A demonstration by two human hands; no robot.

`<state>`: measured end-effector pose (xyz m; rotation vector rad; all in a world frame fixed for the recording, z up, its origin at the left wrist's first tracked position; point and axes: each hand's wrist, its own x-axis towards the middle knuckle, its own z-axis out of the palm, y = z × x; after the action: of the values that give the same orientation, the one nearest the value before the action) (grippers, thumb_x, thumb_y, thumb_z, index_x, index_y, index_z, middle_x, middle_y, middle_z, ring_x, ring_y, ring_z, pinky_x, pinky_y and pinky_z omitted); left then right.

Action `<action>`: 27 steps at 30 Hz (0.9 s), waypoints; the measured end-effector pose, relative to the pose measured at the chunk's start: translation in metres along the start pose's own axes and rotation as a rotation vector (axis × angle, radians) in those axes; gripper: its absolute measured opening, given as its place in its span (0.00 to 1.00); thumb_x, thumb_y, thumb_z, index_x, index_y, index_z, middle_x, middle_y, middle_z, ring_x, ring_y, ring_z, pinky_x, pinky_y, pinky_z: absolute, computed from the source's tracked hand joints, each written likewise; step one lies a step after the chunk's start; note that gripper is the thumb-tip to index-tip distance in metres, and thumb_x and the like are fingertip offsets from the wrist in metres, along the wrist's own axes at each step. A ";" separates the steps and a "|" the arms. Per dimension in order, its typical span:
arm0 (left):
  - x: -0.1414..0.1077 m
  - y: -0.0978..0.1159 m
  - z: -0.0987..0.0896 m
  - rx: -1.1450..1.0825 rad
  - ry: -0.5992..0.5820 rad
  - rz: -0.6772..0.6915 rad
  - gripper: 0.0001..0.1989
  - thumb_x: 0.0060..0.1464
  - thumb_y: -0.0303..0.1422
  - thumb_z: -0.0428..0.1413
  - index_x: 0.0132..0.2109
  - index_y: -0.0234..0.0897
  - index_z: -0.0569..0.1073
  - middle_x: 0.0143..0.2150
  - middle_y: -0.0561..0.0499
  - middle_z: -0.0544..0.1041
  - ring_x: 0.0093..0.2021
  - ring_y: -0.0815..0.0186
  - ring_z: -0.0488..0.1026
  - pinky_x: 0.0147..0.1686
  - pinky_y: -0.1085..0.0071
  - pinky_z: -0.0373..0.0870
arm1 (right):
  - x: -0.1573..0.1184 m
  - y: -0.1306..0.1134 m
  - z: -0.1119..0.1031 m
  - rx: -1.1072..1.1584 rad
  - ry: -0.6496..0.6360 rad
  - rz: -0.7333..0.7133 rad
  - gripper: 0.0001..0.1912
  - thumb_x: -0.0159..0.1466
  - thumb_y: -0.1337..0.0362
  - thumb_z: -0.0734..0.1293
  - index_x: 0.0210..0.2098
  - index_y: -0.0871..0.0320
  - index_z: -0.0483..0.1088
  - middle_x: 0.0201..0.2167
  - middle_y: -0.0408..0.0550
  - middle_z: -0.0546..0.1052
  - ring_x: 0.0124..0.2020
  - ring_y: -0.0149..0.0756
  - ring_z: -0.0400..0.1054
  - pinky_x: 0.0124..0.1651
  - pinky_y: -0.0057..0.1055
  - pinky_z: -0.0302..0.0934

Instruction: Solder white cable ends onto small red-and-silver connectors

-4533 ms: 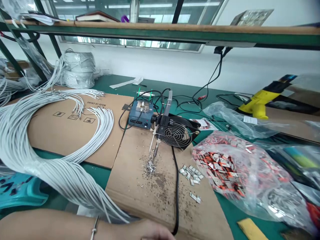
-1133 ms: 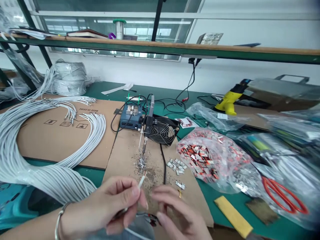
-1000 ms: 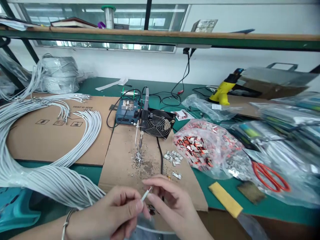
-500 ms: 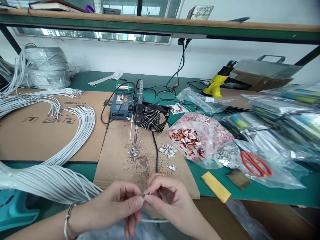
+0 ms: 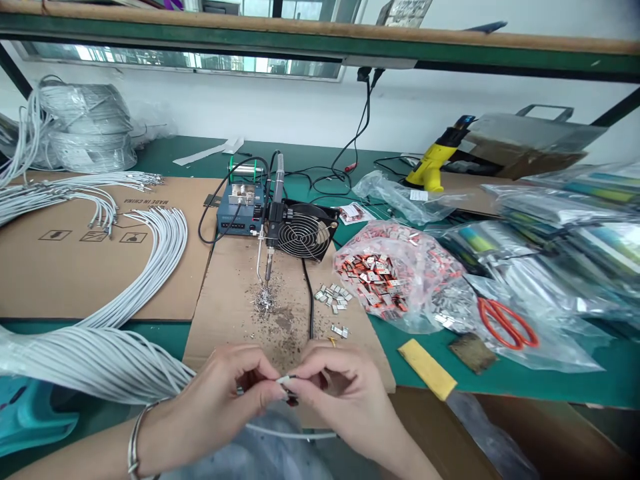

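Head view: left hand [image 5: 220, 397] pinches white cable end [image 5: 283, 379] near front edge of cardboard sheet [image 5: 235, 320]; right hand [image 5: 340, 393] pinches small connector [image 5: 291, 398] against it, fingertips meeting, likely for alignment. Soldering iron [image 5: 270, 233] clamped tip-down beyond.

Two hands working: left hand [image 5: 220, 400], right hand [image 5: 340, 400]. One fan [image 5: 303, 233], one scissors [image 5: 507, 323], one glue gun [image 5: 435, 157], one yellow sponge [image 5: 427, 368] lying on worktop [image 5: 575, 380].
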<state>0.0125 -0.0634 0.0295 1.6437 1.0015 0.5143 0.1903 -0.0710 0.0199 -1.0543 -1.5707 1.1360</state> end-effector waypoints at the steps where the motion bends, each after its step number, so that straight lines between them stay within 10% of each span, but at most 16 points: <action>1: 0.000 -0.001 0.001 -0.077 -0.010 -0.025 0.12 0.55 0.38 0.51 0.29 0.34 0.68 0.23 0.55 0.67 0.24 0.72 0.64 0.24 0.77 0.58 | 0.000 0.002 0.004 0.079 0.033 0.002 0.07 0.52 0.67 0.69 0.19 0.61 0.71 0.15 0.43 0.67 0.18 0.29 0.58 0.20 0.26 0.51; 9: 0.004 -0.009 0.009 -0.474 0.023 -0.094 0.19 0.47 0.46 0.57 0.25 0.34 0.63 0.18 0.56 0.65 0.20 0.73 0.64 0.23 0.76 0.61 | -0.006 0.023 0.045 0.545 0.228 0.063 0.11 0.53 0.61 0.70 0.19 0.59 0.67 0.15 0.40 0.64 0.17 0.27 0.55 0.19 0.24 0.51; 22: -0.004 -0.006 0.000 -0.306 -0.182 -0.094 0.20 0.54 0.45 0.49 0.26 0.33 0.66 0.16 0.55 0.64 0.17 0.73 0.63 0.19 0.78 0.58 | 0.009 -0.015 -0.011 -0.222 -0.326 -0.135 0.03 0.56 0.69 0.68 0.26 0.58 0.73 0.22 0.42 0.69 0.25 0.30 0.62 0.28 0.27 0.55; 27: -0.002 -0.010 -0.003 -0.458 -0.246 -0.088 0.21 0.52 0.48 0.51 0.27 0.32 0.67 0.18 0.55 0.66 0.17 0.73 0.64 0.19 0.78 0.59 | 0.009 -0.005 0.004 0.035 -0.176 -0.210 0.07 0.55 0.70 0.68 0.21 0.59 0.71 0.18 0.42 0.68 0.21 0.28 0.61 0.25 0.26 0.52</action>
<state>0.0053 -0.0627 0.0214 1.2134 0.7063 0.4318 0.1840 -0.0647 0.0259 -0.7631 -1.7474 1.1307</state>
